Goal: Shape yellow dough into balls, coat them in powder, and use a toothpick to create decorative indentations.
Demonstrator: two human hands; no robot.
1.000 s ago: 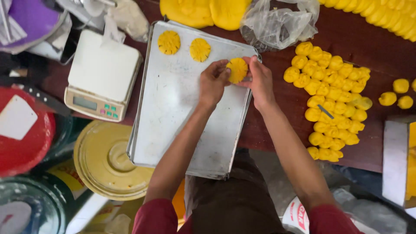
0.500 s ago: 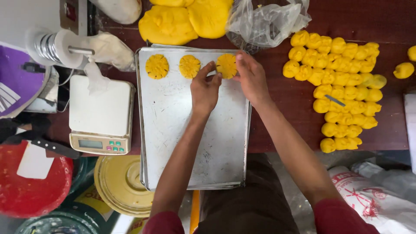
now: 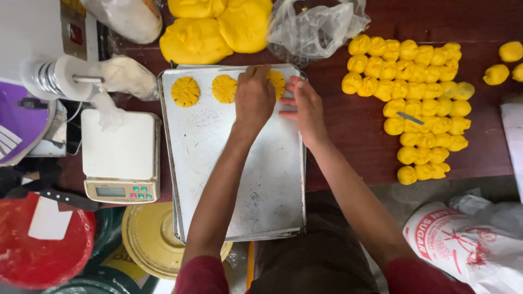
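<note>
A metal baking tray (image 3: 239,179) lies on the dark wooden table. Along its far edge sit two flat, scored yellow dough discs (image 3: 186,91) (image 3: 224,89), and a third disc (image 3: 277,81) at the far right corner. My left hand (image 3: 254,99) rests over that third disc, fingers pressed on it and hiding most of it. My right hand (image 3: 305,106) touches the disc's right side with its fingertips. Whether either hand grips the disc or only presses it is unclear.
Several yellow dough balls (image 3: 417,103) are grouped right of the tray, with a small blade (image 3: 409,117) on them. Large dough lumps (image 3: 218,27) and a clear plastic bag (image 3: 316,27) lie beyond. A white scale (image 3: 120,158) stands left; red and yellow lids lie below.
Both hands carried the third disc from mid-tray to the far right corner and set it down there. The view has shifted closer.
</note>
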